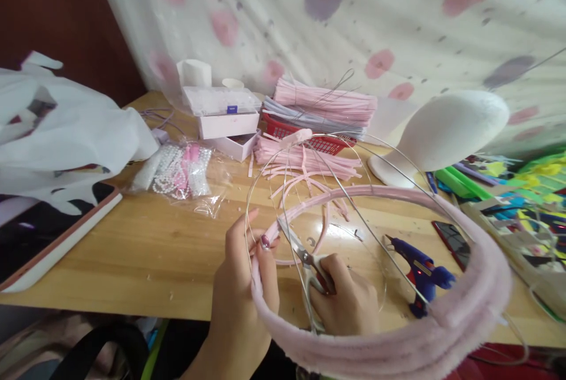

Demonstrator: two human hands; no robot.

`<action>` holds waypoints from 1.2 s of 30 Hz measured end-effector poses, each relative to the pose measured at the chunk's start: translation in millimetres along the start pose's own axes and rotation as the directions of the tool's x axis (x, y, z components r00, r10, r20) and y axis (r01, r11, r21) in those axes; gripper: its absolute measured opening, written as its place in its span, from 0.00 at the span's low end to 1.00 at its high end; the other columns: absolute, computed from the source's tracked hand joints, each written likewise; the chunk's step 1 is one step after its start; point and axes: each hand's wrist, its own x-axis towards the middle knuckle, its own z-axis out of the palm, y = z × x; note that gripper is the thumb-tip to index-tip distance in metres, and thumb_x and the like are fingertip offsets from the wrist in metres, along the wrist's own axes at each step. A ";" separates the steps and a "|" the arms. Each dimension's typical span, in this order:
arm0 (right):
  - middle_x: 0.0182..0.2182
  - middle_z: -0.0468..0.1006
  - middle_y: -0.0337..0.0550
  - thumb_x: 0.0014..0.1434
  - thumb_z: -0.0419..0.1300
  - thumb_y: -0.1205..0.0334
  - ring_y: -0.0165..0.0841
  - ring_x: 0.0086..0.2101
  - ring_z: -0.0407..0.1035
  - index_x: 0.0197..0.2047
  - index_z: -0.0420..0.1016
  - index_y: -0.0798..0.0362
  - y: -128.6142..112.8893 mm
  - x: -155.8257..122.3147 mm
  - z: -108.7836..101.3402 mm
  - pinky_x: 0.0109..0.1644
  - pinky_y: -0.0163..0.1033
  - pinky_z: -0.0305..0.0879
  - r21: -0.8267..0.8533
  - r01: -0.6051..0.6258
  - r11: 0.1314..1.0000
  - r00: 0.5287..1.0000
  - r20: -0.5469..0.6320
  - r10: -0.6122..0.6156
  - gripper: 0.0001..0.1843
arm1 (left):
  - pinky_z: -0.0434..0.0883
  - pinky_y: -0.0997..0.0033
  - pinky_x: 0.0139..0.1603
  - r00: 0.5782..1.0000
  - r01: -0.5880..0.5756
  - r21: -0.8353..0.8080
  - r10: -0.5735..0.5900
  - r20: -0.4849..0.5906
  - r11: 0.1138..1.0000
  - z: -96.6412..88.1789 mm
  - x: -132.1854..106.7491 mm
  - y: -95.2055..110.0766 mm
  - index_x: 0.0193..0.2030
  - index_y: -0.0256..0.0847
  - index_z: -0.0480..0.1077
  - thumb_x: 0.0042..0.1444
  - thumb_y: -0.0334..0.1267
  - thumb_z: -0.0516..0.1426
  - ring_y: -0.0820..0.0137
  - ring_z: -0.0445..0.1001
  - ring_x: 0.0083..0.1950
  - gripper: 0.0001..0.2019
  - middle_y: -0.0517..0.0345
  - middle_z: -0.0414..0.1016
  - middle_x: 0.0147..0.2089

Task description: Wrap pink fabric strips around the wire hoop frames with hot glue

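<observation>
A round wire frame with a rim wrapped in fuzzy pink chenille stems [481, 285] fills the front of the view, its bare wires arching up to a pink-wrapped top. My left hand [247, 274] pinches the left side of this rim between thumb and fingers. In my right hand [345, 297] is a pair of scissors [305, 257], fingers in the handles. The blade tips point up-left and lie at the pink rim just beside my left fingertips. A loose pink stem [326, 223] hangs behind the scissors.
A blue glue gun [415, 271] stands right, near a phone [451, 241]. Behind are pink stem bundles [309, 159], a red basket [283, 128], white boxes [227, 125] and a white foam head [451, 132]. Bagged beads [177, 170] and a tablet [53, 232] lie left.
</observation>
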 end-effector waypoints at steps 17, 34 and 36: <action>0.16 0.69 0.31 0.62 0.59 0.55 0.27 0.15 0.63 0.29 0.63 0.48 -6.5 6.5 -8.6 0.22 0.31 0.59 0.052 0.031 0.998 0.996 -0.086 -0.026 0.12 | 0.82 0.61 0.40 0.998 -0.055 -0.128 0.053 -0.019 0.990 6.0 5.5 -4.4 0.64 0.40 0.60 0.67 0.38 0.51 0.62 0.83 0.38 0.19 0.49 0.81 0.40; 0.14 0.64 0.27 0.61 0.59 0.59 0.25 0.12 0.57 0.28 0.59 0.47 -5.6 7.9 -8.7 0.17 0.30 0.55 -0.047 0.214 0.976 0.976 -0.035 -0.216 0.12 | 0.80 0.56 0.50 0.996 -0.044 -0.139 0.033 -0.078 0.989 11.0 -1.2 0.3 0.63 0.42 0.58 0.68 0.36 0.49 0.63 0.82 0.43 0.18 0.48 0.78 0.46; 0.15 0.64 0.27 0.61 0.59 0.59 0.25 0.13 0.57 0.29 0.59 0.47 -4.7 8.4 -9.7 0.17 0.30 0.55 -0.053 0.228 0.972 0.973 -0.029 -0.229 0.11 | 0.81 0.59 0.47 0.996 -0.050 -0.143 0.040 -0.075 0.988 11.4 -1.2 -0.8 0.63 0.42 0.58 0.68 0.37 0.49 0.64 0.82 0.42 0.18 0.48 0.78 0.46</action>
